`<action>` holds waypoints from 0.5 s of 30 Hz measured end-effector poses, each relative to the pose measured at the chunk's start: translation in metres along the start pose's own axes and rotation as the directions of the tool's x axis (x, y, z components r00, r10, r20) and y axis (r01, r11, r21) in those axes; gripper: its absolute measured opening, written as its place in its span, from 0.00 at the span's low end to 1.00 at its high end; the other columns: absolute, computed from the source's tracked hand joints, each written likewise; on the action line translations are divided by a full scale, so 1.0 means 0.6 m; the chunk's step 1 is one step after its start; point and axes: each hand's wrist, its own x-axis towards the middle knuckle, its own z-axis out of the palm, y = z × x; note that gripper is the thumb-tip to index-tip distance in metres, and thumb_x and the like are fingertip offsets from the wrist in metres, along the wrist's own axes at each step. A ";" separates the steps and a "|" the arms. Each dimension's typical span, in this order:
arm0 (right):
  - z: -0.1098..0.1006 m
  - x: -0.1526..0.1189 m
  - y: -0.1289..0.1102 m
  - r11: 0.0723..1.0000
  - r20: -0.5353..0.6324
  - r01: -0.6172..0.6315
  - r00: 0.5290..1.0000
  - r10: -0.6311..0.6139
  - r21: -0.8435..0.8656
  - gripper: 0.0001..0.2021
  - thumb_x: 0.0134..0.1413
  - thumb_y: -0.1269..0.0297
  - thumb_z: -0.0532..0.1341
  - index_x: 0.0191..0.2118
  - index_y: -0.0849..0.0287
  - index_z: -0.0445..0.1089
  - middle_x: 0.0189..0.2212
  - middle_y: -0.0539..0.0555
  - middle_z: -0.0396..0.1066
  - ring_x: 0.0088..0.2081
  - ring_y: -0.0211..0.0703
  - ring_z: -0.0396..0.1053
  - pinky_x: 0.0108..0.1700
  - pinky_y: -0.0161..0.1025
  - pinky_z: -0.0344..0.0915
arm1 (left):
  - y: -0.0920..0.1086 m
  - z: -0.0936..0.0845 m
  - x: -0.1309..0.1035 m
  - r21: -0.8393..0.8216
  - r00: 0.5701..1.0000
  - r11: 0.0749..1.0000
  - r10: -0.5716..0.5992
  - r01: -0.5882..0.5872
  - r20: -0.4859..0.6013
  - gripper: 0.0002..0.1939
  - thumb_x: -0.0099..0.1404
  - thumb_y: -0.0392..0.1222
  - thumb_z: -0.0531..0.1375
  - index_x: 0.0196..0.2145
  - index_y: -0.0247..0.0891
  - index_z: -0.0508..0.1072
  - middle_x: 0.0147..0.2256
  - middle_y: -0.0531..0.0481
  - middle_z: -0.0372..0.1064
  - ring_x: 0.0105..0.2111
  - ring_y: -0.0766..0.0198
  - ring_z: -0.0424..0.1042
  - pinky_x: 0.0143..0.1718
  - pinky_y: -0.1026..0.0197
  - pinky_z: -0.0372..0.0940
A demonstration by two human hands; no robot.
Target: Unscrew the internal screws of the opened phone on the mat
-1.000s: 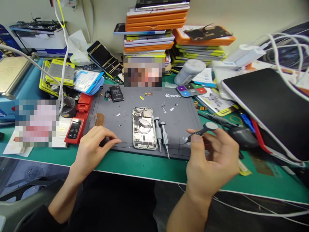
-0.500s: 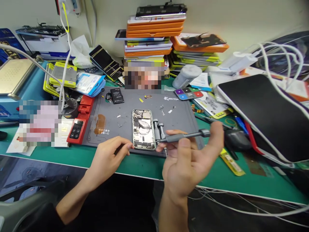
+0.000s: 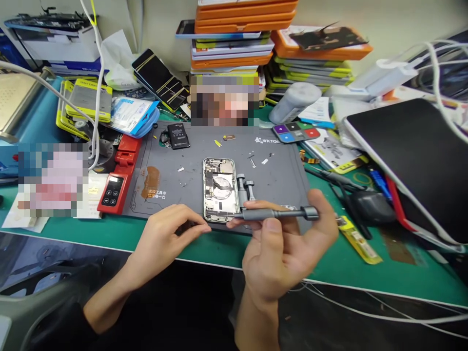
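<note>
An opened smartphone (image 3: 221, 187) lies on the grey work mat (image 3: 175, 195), its inner parts and a round coil area exposed. My right hand (image 3: 281, 248) holds a grey precision screwdriver (image 3: 259, 214) almost level, its tip end at the phone's lower right edge. The screwdriver's cap points right, close to my raised index finger. At the phone's lower left corner is my left hand (image 3: 171, 234), thumb and index finger pinched together; whatever is between them, if anything, is hidden. Two more grey screwdrivers (image 3: 249, 187) lie right of the phone, partly behind my right hand.
A black battery (image 3: 179, 135) and small metal pieces (image 3: 252, 162) lie on the mat. A red device with buttons (image 3: 112, 194) borders it at left. Stacked orange boxes (image 3: 244, 19) stand behind. A dark tablet-like panel (image 3: 405, 161) and a yellow packet (image 3: 360, 241) are at right.
The view has moved slightly closer and shifted. The screwdriver has turned more level, and its tip has drawn right from over the phone's lower part. My left fingertips have closed together near the corner.
</note>
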 end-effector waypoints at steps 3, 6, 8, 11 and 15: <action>-0.001 -0.001 -0.002 1.000 0.066 -0.002 0.998 0.001 0.012 0.30 0.73 0.73 0.59 0.74 0.42 0.61 0.43 0.51 0.80 0.38 0.39 0.79 0.34 0.37 0.83 | -0.003 0.002 0.000 0.016 0.999 0.999 0.032 -0.032 -0.020 0.03 0.76 0.39 0.68 0.42 0.40 0.79 0.39 0.57 0.80 0.39 0.70 0.76 0.44 0.65 0.67; -0.001 -0.002 -0.003 1.000 0.134 -0.022 0.991 0.020 0.011 0.30 0.73 0.74 0.59 0.74 0.41 0.62 0.44 0.51 0.80 0.38 0.39 0.80 0.37 0.39 0.84 | -0.003 0.003 0.000 0.035 0.998 0.998 0.047 -0.046 -0.029 0.01 0.75 0.38 0.69 0.43 0.40 0.80 0.40 0.58 0.81 0.39 0.70 0.77 0.45 0.64 0.68; -0.001 -0.003 -0.003 0.999 0.149 -0.032 0.988 0.032 -0.002 0.30 0.73 0.74 0.59 0.74 0.42 0.62 0.45 0.52 0.80 0.39 0.40 0.81 0.38 0.39 0.84 | -0.002 0.003 -0.001 0.050 0.998 0.997 0.054 -0.053 -0.032 0.01 0.75 0.37 0.69 0.43 0.40 0.80 0.40 0.58 0.81 0.39 0.70 0.77 0.45 0.64 0.68; -0.001 -0.002 -0.003 1.000 0.134 -0.010 0.991 0.012 -0.018 0.29 0.73 0.74 0.59 0.74 0.47 0.61 0.43 0.53 0.80 0.39 0.41 0.82 0.37 0.40 0.84 | -0.001 0.004 -0.001 0.065 0.998 0.997 0.051 -0.048 -0.044 0.01 0.75 0.37 0.69 0.42 0.39 0.80 0.40 0.58 0.81 0.39 0.69 0.78 0.45 0.64 0.69; -0.001 0.001 -0.004 1.000 0.119 0.011 0.993 -0.012 0.005 0.30 0.72 0.74 0.60 0.74 0.46 0.61 0.42 0.52 0.79 0.38 0.40 0.81 0.33 0.38 0.83 | -0.001 0.004 0.000 0.078 0.996 0.995 0.069 -0.065 -0.051 0.01 0.75 0.36 0.69 0.43 0.39 0.81 0.41 0.57 0.82 0.40 0.68 0.79 0.45 0.63 0.70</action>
